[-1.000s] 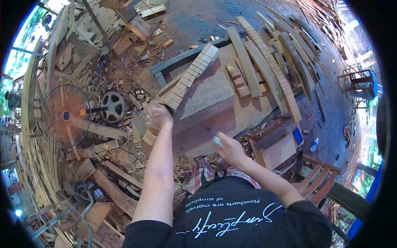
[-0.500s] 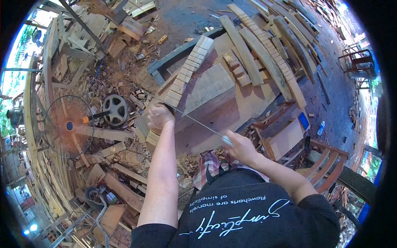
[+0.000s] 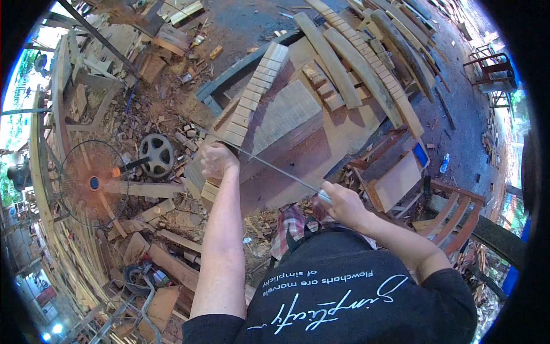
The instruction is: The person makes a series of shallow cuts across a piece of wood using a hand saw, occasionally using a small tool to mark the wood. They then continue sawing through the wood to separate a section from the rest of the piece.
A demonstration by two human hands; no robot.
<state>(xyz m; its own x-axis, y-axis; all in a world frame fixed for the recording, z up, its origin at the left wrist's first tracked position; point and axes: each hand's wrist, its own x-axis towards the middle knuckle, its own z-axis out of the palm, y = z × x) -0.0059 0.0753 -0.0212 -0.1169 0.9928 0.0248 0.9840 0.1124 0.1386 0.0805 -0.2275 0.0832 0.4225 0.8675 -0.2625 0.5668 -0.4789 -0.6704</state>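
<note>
My right hand [image 3: 348, 205] is closed round the pale blue handle of a handsaw [image 3: 281, 171]. Its long thin blade slants up and left across a notched wooden beam [image 3: 255, 92], just above my left hand. With fingers curled, my left hand [image 3: 219, 161] grips the beam beside the blade. Evenly spaced cuts run across the beam's upper length, and its near end shows below my left hand. A wide flat board [image 3: 289, 114] lies to the right of the beam.
More curved beams [image 3: 366, 77], some notched, lie at the upper right. On the left are a standing fan [image 3: 94, 182] and a spoked wheel [image 3: 157, 156] among wood scraps. A wooden chair frame [image 3: 395, 183] stands to the right; a plastic bottle [image 3: 444, 163] lies beyond it.
My right hand has drawn the saw handle to the right, away from my left hand, which keeps its place on the beam. The whole view has shifted slightly.
</note>
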